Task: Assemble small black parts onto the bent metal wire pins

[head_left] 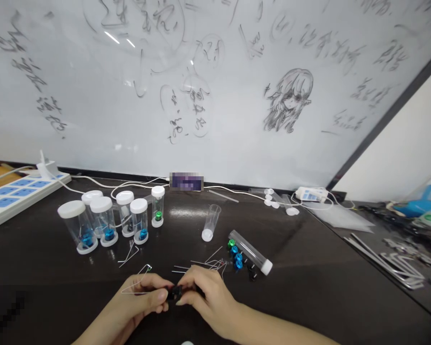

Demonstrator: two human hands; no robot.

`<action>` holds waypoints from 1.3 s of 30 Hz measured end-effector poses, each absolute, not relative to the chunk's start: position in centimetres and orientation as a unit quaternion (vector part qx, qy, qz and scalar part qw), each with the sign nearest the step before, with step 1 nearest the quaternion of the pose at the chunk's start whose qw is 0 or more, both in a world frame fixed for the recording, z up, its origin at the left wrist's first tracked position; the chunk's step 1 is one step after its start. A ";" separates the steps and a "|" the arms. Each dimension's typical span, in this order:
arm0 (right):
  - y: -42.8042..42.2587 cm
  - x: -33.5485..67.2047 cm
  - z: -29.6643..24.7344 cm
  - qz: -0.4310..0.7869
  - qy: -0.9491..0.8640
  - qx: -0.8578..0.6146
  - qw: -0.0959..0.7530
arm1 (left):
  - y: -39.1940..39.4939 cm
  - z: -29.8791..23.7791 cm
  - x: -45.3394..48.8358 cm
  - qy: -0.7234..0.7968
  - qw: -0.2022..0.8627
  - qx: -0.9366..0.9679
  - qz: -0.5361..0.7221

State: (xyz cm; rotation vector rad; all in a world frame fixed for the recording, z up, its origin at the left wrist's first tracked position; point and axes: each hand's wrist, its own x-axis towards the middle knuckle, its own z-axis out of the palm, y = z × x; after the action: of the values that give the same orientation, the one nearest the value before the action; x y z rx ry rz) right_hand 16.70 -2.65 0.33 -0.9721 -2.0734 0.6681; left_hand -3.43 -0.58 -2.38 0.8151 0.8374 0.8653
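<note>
Between my two hands, close to the table's near side, is a small black part. My left hand pinches it from one side with thumb and fingers. From the other side my right hand grips it between thumb and forefinger. A thin bent metal wire with a small green bit at its top runs across my left hand; whether it joins the black part is hidden. Just beyond my right hand lie more bent wires. Blue knobs, a green knob and small black pieces lie right of them.
Several clear capped tubes holding coloured knobs stand at the left. An uncapped tube stands mid-table; another tube lies on its side. White caps, a power strip, cables and metal rods surround the work area.
</note>
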 end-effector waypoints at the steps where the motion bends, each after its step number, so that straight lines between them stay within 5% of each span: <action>1: -2.6 16.7 0.3 0.267 -0.805 -0.380 0.370 | -0.6 -2.2 -3.4 0.380 0.745 0.373 0.400; 39: -2.9 16.7 0.3 0.227 -0.825 -0.382 0.350 | -0.5 -1.4 -3.2 0.372 0.734 0.420 0.383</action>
State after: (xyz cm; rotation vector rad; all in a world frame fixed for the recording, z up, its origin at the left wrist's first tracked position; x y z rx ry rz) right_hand 16.75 -2.90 0.33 -0.9881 -2.1361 0.5880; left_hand -3.21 -0.54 -1.40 0.9239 0.8177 0.8430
